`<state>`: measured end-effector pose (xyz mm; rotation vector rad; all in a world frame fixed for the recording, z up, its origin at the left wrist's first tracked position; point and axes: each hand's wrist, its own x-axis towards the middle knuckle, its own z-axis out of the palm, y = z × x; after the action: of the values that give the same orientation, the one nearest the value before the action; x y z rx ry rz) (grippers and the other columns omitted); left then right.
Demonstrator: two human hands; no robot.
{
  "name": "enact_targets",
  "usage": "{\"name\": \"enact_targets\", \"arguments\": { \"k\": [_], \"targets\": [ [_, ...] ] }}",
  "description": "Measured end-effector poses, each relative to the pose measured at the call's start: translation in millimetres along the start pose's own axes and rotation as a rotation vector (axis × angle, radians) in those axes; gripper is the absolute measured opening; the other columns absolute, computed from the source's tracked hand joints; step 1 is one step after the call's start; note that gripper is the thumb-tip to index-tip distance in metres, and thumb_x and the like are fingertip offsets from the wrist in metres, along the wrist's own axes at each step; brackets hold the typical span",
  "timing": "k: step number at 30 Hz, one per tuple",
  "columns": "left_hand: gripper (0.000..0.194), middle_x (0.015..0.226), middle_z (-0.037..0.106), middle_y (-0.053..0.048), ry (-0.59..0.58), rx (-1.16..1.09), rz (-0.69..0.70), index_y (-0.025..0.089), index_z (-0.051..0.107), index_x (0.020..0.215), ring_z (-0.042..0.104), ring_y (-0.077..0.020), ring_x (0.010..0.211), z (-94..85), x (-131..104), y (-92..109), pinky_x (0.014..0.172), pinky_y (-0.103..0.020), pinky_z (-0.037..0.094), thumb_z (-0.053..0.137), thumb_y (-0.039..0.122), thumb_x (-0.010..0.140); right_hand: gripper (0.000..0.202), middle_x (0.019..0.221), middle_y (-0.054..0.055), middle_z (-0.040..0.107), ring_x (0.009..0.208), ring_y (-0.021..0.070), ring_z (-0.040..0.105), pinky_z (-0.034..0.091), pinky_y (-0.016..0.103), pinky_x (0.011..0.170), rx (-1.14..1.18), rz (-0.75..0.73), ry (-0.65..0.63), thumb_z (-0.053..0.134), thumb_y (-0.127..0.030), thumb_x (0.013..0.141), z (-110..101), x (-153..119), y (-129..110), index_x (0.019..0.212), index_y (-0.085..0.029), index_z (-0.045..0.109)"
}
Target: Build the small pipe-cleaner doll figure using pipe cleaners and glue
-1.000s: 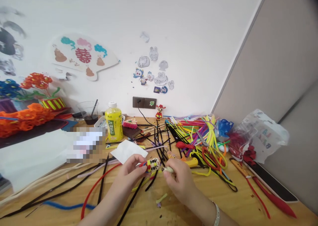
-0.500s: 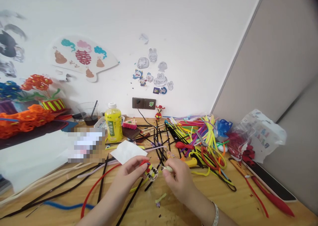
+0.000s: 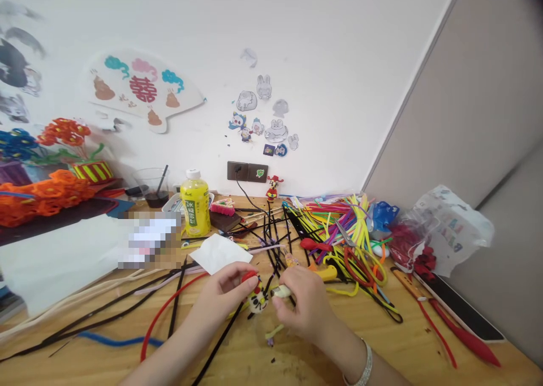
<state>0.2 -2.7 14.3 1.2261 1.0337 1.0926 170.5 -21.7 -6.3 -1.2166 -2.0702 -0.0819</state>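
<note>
My left hand (image 3: 231,292) pinches a small figure head (image 3: 257,300) with a white face, black and yellow details and a red top. Its fingers cover part of the red top. Facing it from the right, my right hand (image 3: 303,301) is wrapped round a short pale-green tool (image 3: 281,291) with a dark, metallic-looking tip; most of its body is hidden in the fist. The tip points at the head, close to its right side. Below the hands, a short pale yellow-green piece of pipe cleaner (image 3: 275,331) lies on the wooden table (image 3: 314,366).
Black pipe cleaners (image 3: 271,233) cross behind my hands. To their right is a colourful pipe-cleaner heap (image 3: 339,227) with scissors (image 3: 344,233), beside a yellow-handled tool (image 3: 326,273). White paper (image 3: 220,254) and a yellow bottle (image 3: 195,205) stand left. A red-hatted figure (image 3: 272,189) is by the wall.
My right hand has brought the pale tool's tip closer to the figure head. My left hand has tilted the head more upright. The view has shifted slightly.
</note>
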Motion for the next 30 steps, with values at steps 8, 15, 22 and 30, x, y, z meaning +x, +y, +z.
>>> {"name": "enact_targets", "arguments": {
  "k": [8,15,22,30],
  "targets": [
    [0.022,0.064,0.062,0.001,0.064,0.04,0.025,0.019,0.063,0.068,0.056,-0.0167,0.064,1.2,-3.1,6.2,0.061,-0.026,0.044,0.069,0.035,0.054,0.018,0.056,0.0,0.044,0.055,0.0137,0.039,0.023,0.026,0.052,-0.035,-0.004,-0.019,0.04,-0.031,0.07,0.0,0.6,-1.1,0.057,-0.018,0.042],
    [0.025,0.059,0.057,0.003,0.059,0.064,0.039,0.018,0.061,0.066,0.053,-0.0147,0.059,0.8,1.6,0.1,0.059,-0.025,0.043,0.07,0.037,0.052,0.014,0.057,-0.001,0.044,0.056,0.0126,0.038,0.022,0.025,0.052,-0.068,0.037,-0.106,0.043,-0.024,0.07,-2.7,2.4,-1.8,0.058,-0.018,0.042],
    [0.023,0.061,0.058,0.003,0.053,0.043,0.058,0.018,0.06,0.067,0.054,-0.014,0.061,-0.4,3.6,-4.7,0.06,-0.025,0.044,0.071,0.033,0.053,0.016,0.057,-0.002,0.045,0.057,0.0126,0.04,0.022,0.025,0.053,-0.085,0.08,-0.132,0.045,-0.024,0.072,0.0,1.7,-1.7,0.058,-0.018,0.042],
    [0.022,0.065,0.06,0.002,0.08,0.003,0.083,0.019,0.057,0.067,0.057,-0.0153,0.066,-1.3,3.2,-2.7,0.065,-0.027,0.047,0.07,0.031,0.055,0.02,0.055,-0.003,0.044,0.054,0.0117,0.041,0.022,0.024,0.051,-0.056,0.185,-0.082,0.044,-0.025,0.078,2.0,2.2,2.0,0.059,-0.018,0.044]
  ]
}}
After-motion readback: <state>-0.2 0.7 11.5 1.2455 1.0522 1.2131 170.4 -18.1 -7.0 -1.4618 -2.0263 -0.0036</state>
